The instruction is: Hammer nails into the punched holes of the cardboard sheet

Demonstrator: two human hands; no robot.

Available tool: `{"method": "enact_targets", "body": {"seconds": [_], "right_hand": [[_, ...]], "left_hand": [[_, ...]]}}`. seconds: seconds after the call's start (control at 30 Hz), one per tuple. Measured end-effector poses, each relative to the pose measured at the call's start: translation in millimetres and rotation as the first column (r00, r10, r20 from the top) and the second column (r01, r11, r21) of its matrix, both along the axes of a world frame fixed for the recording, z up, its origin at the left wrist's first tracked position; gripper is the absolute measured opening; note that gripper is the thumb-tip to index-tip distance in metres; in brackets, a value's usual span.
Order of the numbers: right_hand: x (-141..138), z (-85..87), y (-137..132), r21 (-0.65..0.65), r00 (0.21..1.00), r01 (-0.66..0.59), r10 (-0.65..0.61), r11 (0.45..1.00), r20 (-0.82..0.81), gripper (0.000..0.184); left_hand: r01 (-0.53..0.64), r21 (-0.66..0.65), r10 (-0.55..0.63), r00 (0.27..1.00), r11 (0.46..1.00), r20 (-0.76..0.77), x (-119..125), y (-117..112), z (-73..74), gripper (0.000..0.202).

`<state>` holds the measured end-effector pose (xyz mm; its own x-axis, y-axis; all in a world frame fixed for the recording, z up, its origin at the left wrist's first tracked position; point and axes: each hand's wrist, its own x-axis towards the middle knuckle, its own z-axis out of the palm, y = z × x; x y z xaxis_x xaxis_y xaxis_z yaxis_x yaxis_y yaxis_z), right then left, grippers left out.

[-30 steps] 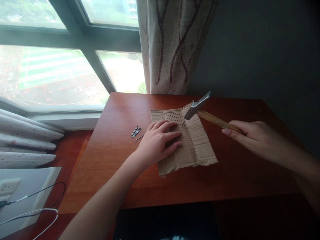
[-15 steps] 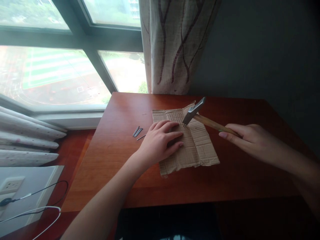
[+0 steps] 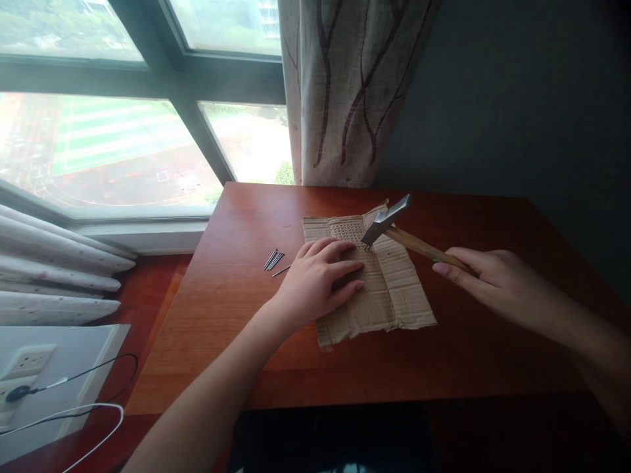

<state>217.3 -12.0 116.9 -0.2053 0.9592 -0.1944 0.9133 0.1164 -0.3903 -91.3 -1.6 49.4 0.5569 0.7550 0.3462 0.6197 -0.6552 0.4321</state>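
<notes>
My left hand (image 3: 320,279) rests palm down on a torn piece of brown cardboard (image 3: 404,292), its fingers spread and its fingertips close to the hammer head. In my right hand (image 3: 488,272) is a hammer (image 3: 419,244), gripped by its wooden handle. The metal head is low over the cardboard, one end at or just above the edge of a patch of small holes (image 3: 348,230). Small details under the head are too fine to make out. Several loose nails (image 3: 273,259) lie on the table left of my left hand, and a single nail (image 3: 281,270) lies beside its wrist side, partly hidden.
The reddish-brown wooden table (image 3: 211,341) spans the view. Behind it hang a patterned curtain (image 3: 340,98) and a dark wall (image 3: 517,98). Windows (image 3: 123,151) are at the left. A wall socket (image 3: 32,361) with cables (image 3: 118,414) sits at lower left.
The whole view has shifted slightly to the right. My hands, the hammer and the cardboard keep almost the same places relative to each other.
</notes>
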Motion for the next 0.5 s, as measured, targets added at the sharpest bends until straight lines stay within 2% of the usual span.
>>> {"method": "enact_targets", "body": {"seconds": [0.2, 0.37, 0.43, 0.5], "right_hand": [[-1.0, 2.0, -0.7, 0.002, 1.000, -0.001, 0.001, 1.000, -0.012, 0.053], [-1.1, 5.3, 0.3, 0.119, 0.996, 0.051, -0.042, 0.992, -0.078, 0.055], [-0.8, -1.0, 4.6, 0.199, 0.986, 0.112, -0.085, 0.974, -0.142, 0.051], [-2.0, -14.4, 12.2, 0.268, 0.956, 0.200, -0.128, 0.942, -0.263, 0.046]], "left_hand": [[0.002, 0.000, -0.002, 1.000, 1.000, 0.006, -0.9, -0.1, -0.9, 0.033], [0.001, 0.003, -0.001, 1.000, 1.000, 0.005, -0.7, -0.3, -1.5, 0.032], [0.000, 0.003, 0.000, 1.000, 1.000, 0.005, -0.6, -0.2, -1.4, 0.032], [-0.001, 0.001, 0.001, 1.000, 1.000, 0.008, -0.8, -0.2, -0.8, 0.032]]}}
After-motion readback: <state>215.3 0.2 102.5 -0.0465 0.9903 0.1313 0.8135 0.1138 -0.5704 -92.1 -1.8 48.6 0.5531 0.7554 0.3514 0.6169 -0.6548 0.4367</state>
